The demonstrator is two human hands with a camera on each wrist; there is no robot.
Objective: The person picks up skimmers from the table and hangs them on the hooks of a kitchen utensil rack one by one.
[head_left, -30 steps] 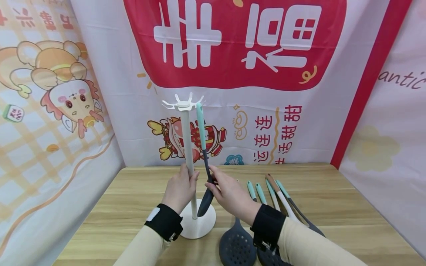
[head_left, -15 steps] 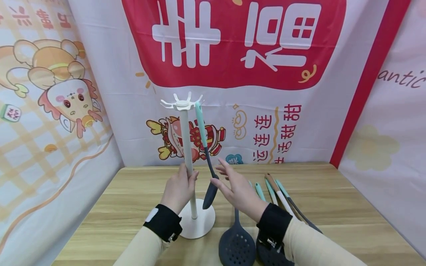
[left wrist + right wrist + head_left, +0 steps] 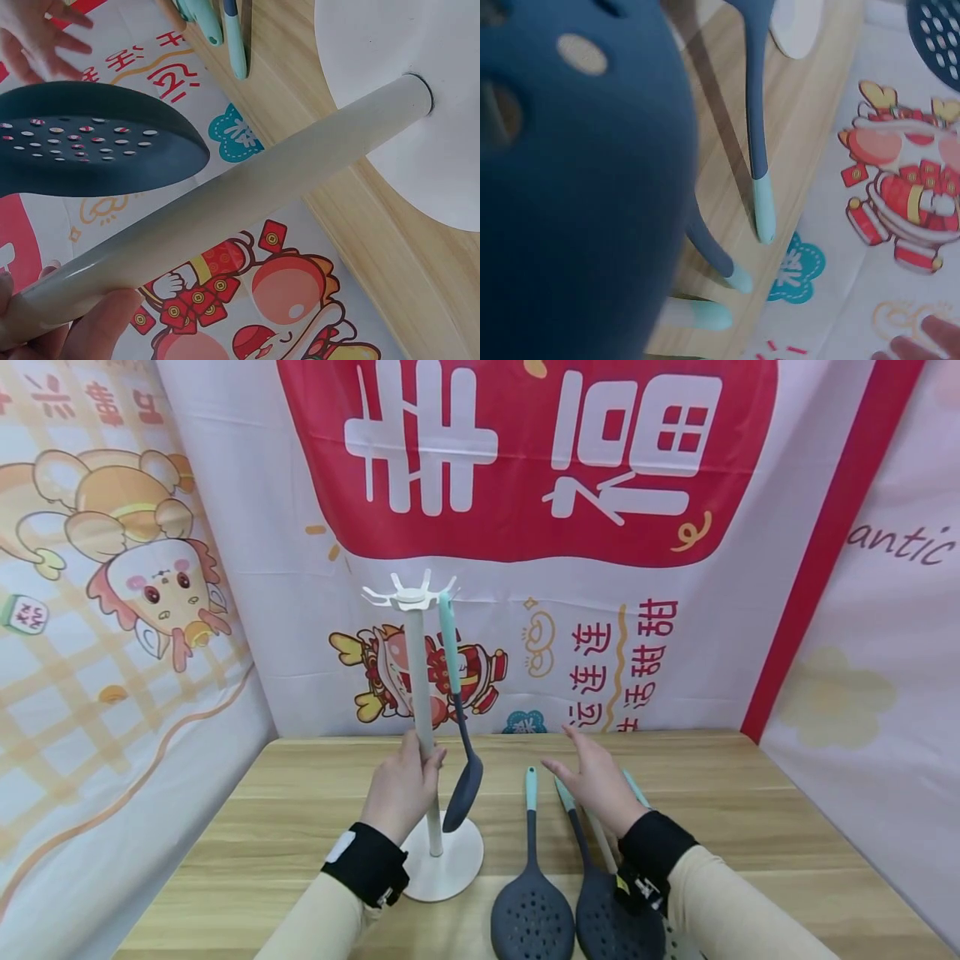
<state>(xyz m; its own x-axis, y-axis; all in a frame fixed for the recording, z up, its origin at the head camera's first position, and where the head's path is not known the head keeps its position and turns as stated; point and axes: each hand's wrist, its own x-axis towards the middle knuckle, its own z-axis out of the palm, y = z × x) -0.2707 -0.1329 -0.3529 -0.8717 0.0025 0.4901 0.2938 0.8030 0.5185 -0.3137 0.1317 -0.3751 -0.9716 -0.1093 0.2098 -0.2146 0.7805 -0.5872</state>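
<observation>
A white utensil stand (image 3: 417, 681) with hooks around its top stands upright on a round base. My left hand (image 3: 399, 787) grips its pole, and the left wrist view shows the thumb and fingers around it. From a right-side hook hangs a slotted spoon (image 3: 463, 793) with a mint handle. Its dark, perforated bowl (image 3: 105, 142) hangs apart from the pole. To the right, my right hand (image 3: 600, 783) is held over the lying utensils with fingers extended, holding nothing. Beneath and beside it lie one skimmer (image 3: 532, 910) and another skimmer (image 3: 611, 914), both dark and perforated.
More utensils lie under the right forearm, mostly hidden; one mint handle (image 3: 636, 787) shows behind the right hand. The wooden table (image 3: 315, 827) ends at a printed cloth backdrop (image 3: 720, 635), with more cloth at both sides.
The right hand has let go of the slotted spoon and moved right, over the lying utensils. The spoon now hangs by itself and has swung slightly. The left hand stays on the pole.
</observation>
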